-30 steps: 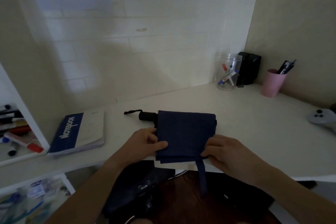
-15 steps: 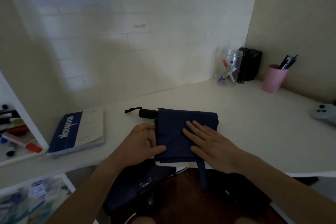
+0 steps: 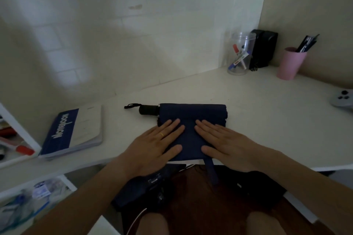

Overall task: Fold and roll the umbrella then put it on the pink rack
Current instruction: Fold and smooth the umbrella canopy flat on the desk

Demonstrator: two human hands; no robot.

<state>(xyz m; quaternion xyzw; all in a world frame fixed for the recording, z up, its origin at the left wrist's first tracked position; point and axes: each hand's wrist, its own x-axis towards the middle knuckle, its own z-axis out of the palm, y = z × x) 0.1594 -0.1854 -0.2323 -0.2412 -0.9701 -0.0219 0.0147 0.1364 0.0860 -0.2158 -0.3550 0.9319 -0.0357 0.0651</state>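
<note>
A dark blue folding umbrella (image 3: 191, 114) lies flat on the white desk (image 3: 257, 120), its canopy folded into a rectangle. Its black handle (image 3: 148, 109) with a wrist loop sticks out to the left. A blue closing strap (image 3: 211, 170) hangs over the desk's front edge. My left hand (image 3: 152, 145) lies flat with straight fingers on the fabric's left part. My right hand (image 3: 227, 141) lies flat on the right part, fingers pointing toward the far edge. No pink rack is in view.
A blue notebook (image 3: 72, 131) lies left of the umbrella. At the back right stand a clear jar of markers (image 3: 238, 55), a black box (image 3: 264, 47) and a pink cup with pens (image 3: 290, 63). A grey controller (image 3: 342, 98) sits at the right edge. Shelves stand at left.
Both hands left the near edge of the fabric and now lie flat on top, fingers spread forward. The far part of the canopy now looks rolled up thicker.
</note>
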